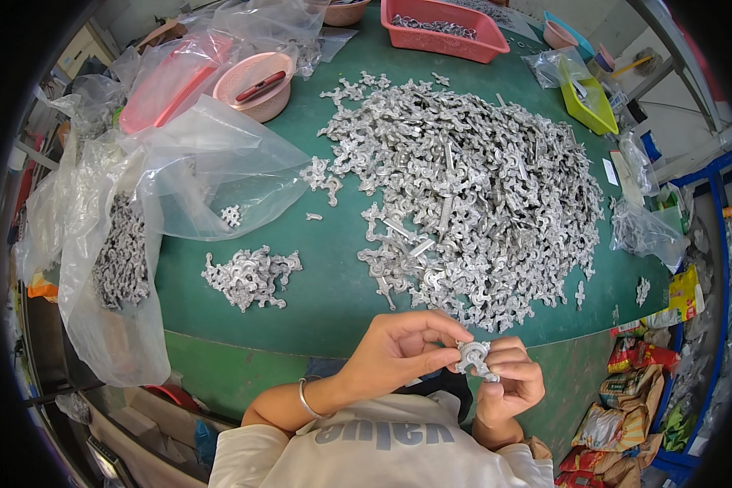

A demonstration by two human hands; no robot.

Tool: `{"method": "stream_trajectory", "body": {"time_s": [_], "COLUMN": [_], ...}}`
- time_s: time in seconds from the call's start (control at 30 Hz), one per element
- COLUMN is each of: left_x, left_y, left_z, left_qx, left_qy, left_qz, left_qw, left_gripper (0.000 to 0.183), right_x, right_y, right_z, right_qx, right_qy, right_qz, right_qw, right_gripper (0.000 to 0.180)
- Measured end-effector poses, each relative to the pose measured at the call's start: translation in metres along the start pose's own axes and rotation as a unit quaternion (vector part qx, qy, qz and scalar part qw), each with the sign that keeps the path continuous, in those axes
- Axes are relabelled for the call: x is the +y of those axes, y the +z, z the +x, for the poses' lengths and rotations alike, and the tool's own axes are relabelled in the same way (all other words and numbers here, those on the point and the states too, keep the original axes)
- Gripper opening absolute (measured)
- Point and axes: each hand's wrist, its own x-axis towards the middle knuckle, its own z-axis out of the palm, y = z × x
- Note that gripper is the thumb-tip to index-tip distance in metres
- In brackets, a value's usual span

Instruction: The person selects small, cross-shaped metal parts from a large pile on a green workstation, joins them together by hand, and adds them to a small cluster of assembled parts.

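Observation:
My left hand [402,351] pinches the left side of a small grey metal casting [473,357] with a rounded, toothed-looking outline. My right hand [509,378] grips the same casting at its lower right, between thumb and fingers. Both hands are just beyond my shirt front, near the table's close edge. Past them a large heap of similar metal castings [482,195] covers the middle and right of the green table. A smaller pile of castings [250,277] lies to the left, and one small loose metal piece [313,216] rests between the two piles.
At the left, a clear plastic bag [113,329] holds many castings. Further back stand a pink basket [280,100] with a red-handled tool, a red tray [439,46] of metal parts and a yellow-green tray [592,110]. Blue shelving [717,244] with packets is at the right.

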Motion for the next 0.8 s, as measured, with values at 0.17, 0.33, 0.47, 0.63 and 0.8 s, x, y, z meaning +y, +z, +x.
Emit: {"method": "stream_trajectory", "body": {"time_s": [0.17, 0.33, 0.47, 0.63, 0.8], "left_x": [-0.0006, -0.0026, -0.0026, -0.0053, -0.0059], "left_y": [0.0001, -0.0008, -0.0009, -0.0037, -0.0020], "left_z": [-0.0006, 0.0002, 0.0003, 0.0001, 0.0005], "left_qx": [0.008, 0.000, 0.004, 0.001, 0.007], "left_qy": [-0.016, 0.000, 0.007, 0.021, 0.015], "left_qz": [-0.002, 0.009, 0.002, 0.002, -0.004], "left_qw": [1.000, 1.000, 1.000, 1.000, 1.000], "left_gripper": [0.020, 0.022, 0.022, 0.022, 0.021], "right_x": [-0.0003, 0.0001, -0.0012, -0.0037, -0.0017], "right_y": [-0.0004, 0.0003, 0.0010, 0.0025, 0.0024], "right_z": [-0.0001, -0.0005, 0.0021, 0.0034, 0.0043], "right_qx": [-0.001, 0.004, -0.006, -0.007, -0.013], "right_qy": [0.002, 0.007, 0.005, 0.017, 0.006], "right_qz": [0.002, 0.007, -0.001, -0.023, -0.014], "right_qw": [1.000, 1.000, 1.000, 1.000, 1.000], "right_gripper": [0.025, 0.024, 0.023, 0.020, 0.017]}}
